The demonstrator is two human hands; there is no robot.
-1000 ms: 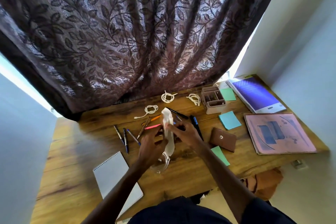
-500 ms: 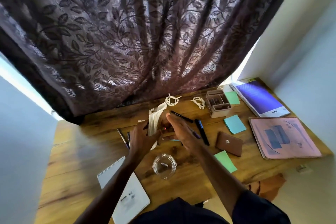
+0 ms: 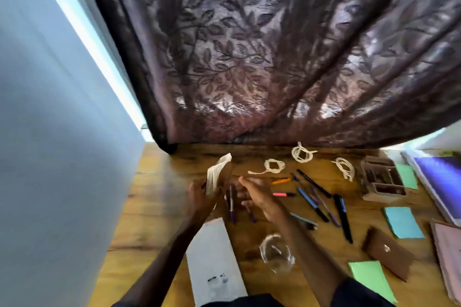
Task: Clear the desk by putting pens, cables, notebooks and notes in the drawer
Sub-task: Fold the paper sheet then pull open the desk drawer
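Hands: the left hand (image 3: 199, 198) grips a pale folded bundle (image 3: 218, 173) by its lower end, fingers curled round it. Whether the bundle is paper or cloth cannot be told. It stands upright above the left part of the bench (image 3: 154, 207), clear of the surface. The right hand (image 3: 259, 198) is just beside it, fingers straight and spread, palm turned toward the bundle, holding nothing.

Two purple pens (image 3: 232, 207) lie on the bench between and below the hands. A white notebook (image 3: 212, 264) lies near the front edge, partly under the left forearm. A clear glass dish (image 3: 275, 254) sits beside the right forearm.

To the right lie loose pens: an orange pen (image 3: 280, 180), a pink pen (image 3: 283, 194), a blue pen (image 3: 311, 203) and a black marker (image 3: 343, 218).

Three coiled white cables lie along the back: the first coil (image 3: 274, 166), the second coil (image 3: 302, 153) and the third coil (image 3: 345, 168).

Further right are a compartmented box (image 3: 381, 195), a blue note (image 3: 403, 222), a green note (image 3: 371, 280), a brown pouch (image 3: 386, 254), a purple notebook (image 3: 439, 177) and a pink book (image 3: 449, 257). A dark leaf-patterned curtain (image 3: 249, 57) hangs behind the bench.
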